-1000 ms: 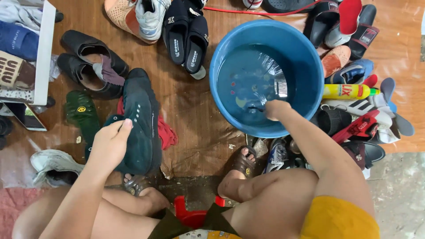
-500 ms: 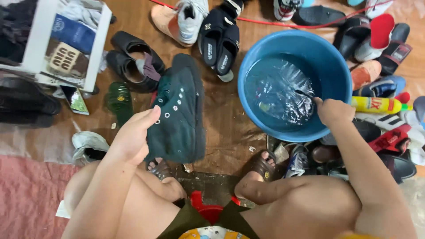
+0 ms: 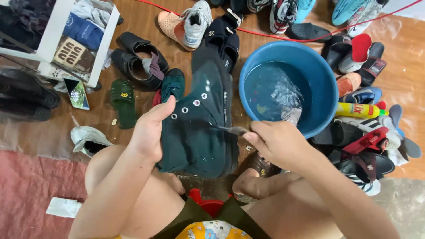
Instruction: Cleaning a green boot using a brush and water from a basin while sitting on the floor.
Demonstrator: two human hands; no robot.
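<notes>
the left hand [image 3: 149,132] is gripping a dark green high-top shoe [image 3: 199,124] by its side, thumb lying across the eyelet row, and is holding it up over the knees in the middle of the frame with the toe pointing toward the top. the right hand [image 3: 275,142] is pinching a small brush [image 3: 232,129] between closed fingers — its tip is touching the shoe's right edge near the sole. just right of the shoe, in the upper right of centre, a blue basin [image 3: 321,84] is sitting on the wooden floor with clear water rippling inside. around the basin shoes and sandals are lying in a heap along the right edge, among them a yellow bottle [image 3: 358,109] lying on its side just beside the basin's rim. black shoes [image 3: 139,62] and a green slipper [image 3: 124,101] are lying left of centre — near a white shelf [image 3: 57,40] in the upper left corner. a phone [image 3: 77,93] is lying below that shelf.
</notes>
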